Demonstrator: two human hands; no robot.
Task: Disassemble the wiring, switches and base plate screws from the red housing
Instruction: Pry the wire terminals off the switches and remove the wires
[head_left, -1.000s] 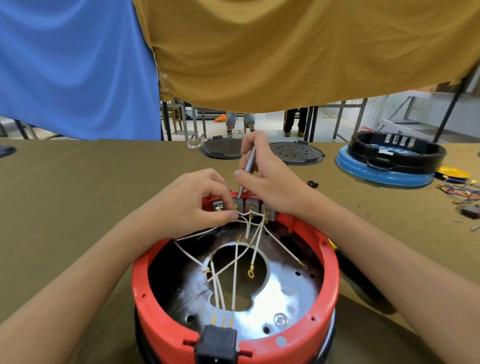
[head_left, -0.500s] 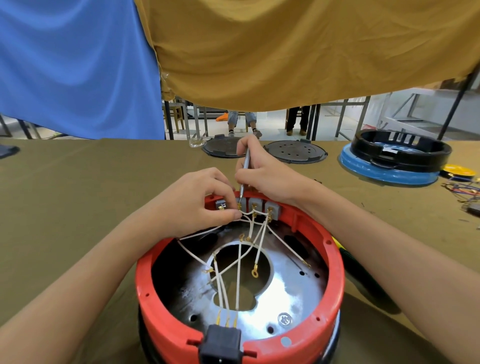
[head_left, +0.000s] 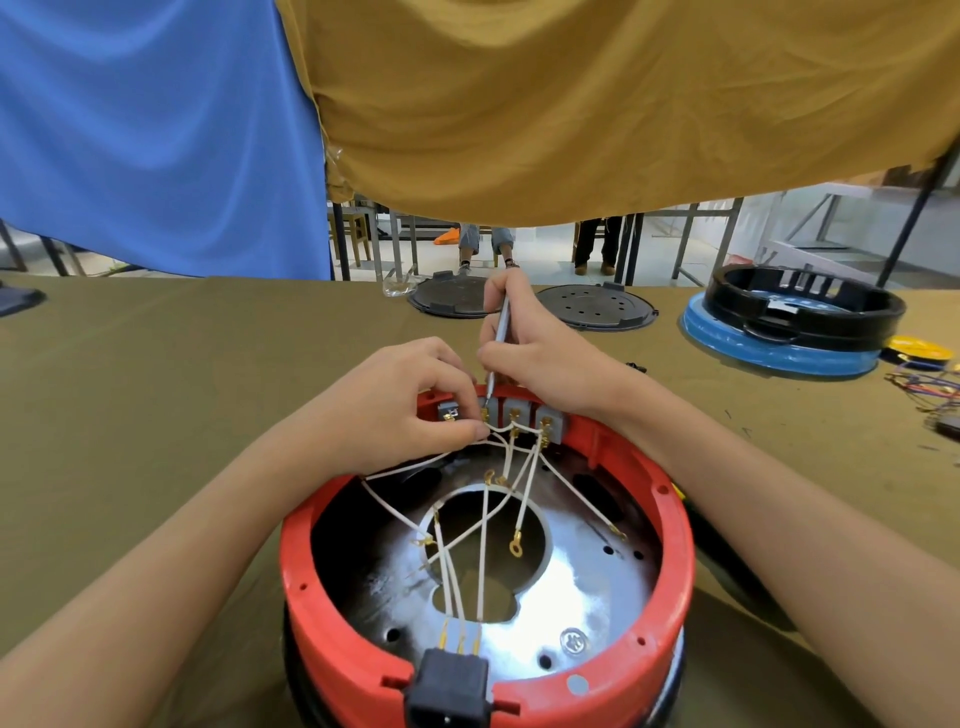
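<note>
Change: both hands sit as they did half a second ago, the thin tool a little more upright.
Power socket (head_left: 451, 688): black, clipped in the nearest rim of the red housing (head_left: 670, 525), three white wires running up from it.
Base plate (head_left: 582, 587): shiny metal inside the housing, one screw (head_left: 573, 640) plainly in place near the front right.
White wires (head_left: 485, 519): loose and crossed over the centre hole; one ring terminal (head_left: 516, 548) hangs free.
Left hand (head_left: 400, 400): its grip pinches a wire at the switch row (head_left: 524, 415) on the far rim.
Right hand (head_left: 540, 353): clenched round the thin metal tool (head_left: 497, 345), tip down at a switch terminal.
Risk, slip: the tip could skid off the brass tab and jab the left fingers just beside it.
Risk, pull: tugging the wire, not the connector, could tear it from its crimp.
Risk, tangle: crossed wires could snag as one comes free.
Bench (head_left: 156, 374): olive cloth; two dark round lids (head_left: 597, 306) and a black ring on a blue base (head_left: 789, 332) lie beyond.
</note>
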